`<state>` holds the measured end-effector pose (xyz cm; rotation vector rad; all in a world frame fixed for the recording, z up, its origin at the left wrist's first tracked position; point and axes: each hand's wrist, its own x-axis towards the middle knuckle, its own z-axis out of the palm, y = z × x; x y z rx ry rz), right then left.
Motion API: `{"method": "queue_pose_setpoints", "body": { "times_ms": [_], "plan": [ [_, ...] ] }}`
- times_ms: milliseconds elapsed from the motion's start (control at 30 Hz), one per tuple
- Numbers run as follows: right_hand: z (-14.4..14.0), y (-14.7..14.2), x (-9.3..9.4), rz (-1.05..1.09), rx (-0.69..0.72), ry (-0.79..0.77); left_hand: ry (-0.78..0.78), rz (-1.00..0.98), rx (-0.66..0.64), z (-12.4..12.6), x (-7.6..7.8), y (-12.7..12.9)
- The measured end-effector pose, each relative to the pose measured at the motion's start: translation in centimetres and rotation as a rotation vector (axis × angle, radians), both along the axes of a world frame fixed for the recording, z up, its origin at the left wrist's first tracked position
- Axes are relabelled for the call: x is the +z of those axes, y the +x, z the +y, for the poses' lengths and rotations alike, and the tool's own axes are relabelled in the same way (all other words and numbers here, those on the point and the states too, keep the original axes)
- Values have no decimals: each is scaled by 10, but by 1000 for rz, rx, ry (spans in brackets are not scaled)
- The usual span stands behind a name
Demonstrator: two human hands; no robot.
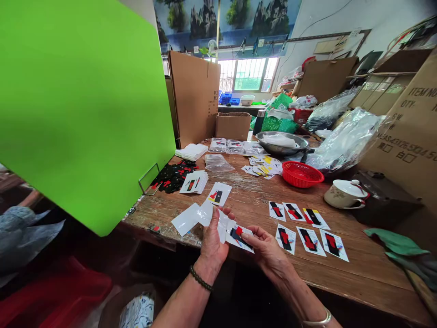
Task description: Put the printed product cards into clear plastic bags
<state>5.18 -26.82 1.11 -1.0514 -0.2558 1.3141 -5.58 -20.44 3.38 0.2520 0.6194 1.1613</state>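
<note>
My left hand (214, 241), with a beaded bracelet at the wrist, grips a clear plastic bag (205, 213) between thumb and fingers. My right hand (269, 250) pinches a white card (246, 248) that carries a flat black and red piece (235, 235). The card's left end meets the bag at my left fingers; whether it is inside the bag I cannot tell. Just beyond my left hand lies another card (223, 187) with a black and red piece. Beside it is a plain white sheet or packet (186, 219). Several similar cards (309, 239) lie in two rows right of my right hand.
A heap of black and red pieces (174, 175) and a card stack (193, 183) lie at left. Farther back are flat plastic bags (218, 163), loose cards (261, 166), a red basket (302, 175) and a metal bowl (283, 142). A lidded mug (344, 195) stands right; a green board (85, 100) looms left.
</note>
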Motion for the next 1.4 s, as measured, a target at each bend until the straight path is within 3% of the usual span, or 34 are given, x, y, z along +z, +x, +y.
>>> {"method": "queue_pose_setpoints", "body": {
  "times_ms": [167,267,500,633,833,1033,1400],
  "plan": [
    [5,-16,-13,-40,-194,89,37,5,33,-1,0,1],
    [7,-23,-17,-35,-236,118,53,24,49,0,-1,3],
    [8,-27,-21,5,-134,124,58,39,50,2,-4,4],
    [12,-28,-22,6,-151,127,87,27,-17,-4,-5,7],
    [19,-31,-16,-29,-193,130,115,57,-17,-8,-6,11],
    [14,-28,-12,-134,-17,92,50,26,8,-4,-10,8],
    [21,-33,-8,-160,-35,101,76,26,31,-4,-8,3]
  ]
}}
